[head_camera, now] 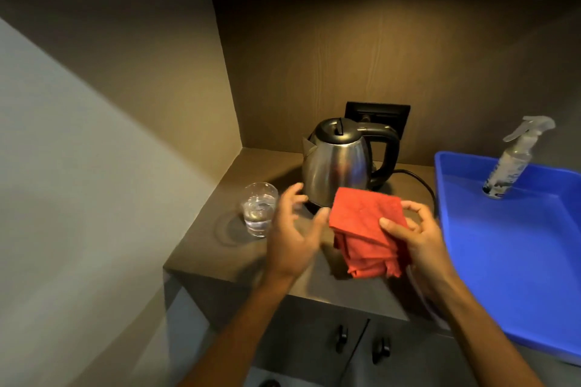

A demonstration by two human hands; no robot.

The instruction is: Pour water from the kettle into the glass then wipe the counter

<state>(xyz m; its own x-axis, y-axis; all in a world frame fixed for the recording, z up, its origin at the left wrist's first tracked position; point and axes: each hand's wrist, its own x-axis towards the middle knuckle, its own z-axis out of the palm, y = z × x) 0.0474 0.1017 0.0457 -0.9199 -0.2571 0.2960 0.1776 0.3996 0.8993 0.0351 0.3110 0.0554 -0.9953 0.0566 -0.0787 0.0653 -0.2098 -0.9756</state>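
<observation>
A steel kettle (338, 163) with a black handle stands on its base at the back of the brown counter (220, 248). To its left, a clear glass (259, 209) holds water. My right hand (415, 236) grips a folded red cloth (367, 229) above the counter, in front of the kettle. My left hand (294, 229) hovers between the glass and the cloth with its fingers spread, holding nothing; its thumb is close to the cloth's left edge.
A blue plastic tray (518, 261) fills the right side, with a spray bottle (515, 160) standing in its far corner. The kettle's black cord (421, 179) runs behind to a wall socket (377, 116). Walls close the left and back. Cabinet doors with black knobs sit below.
</observation>
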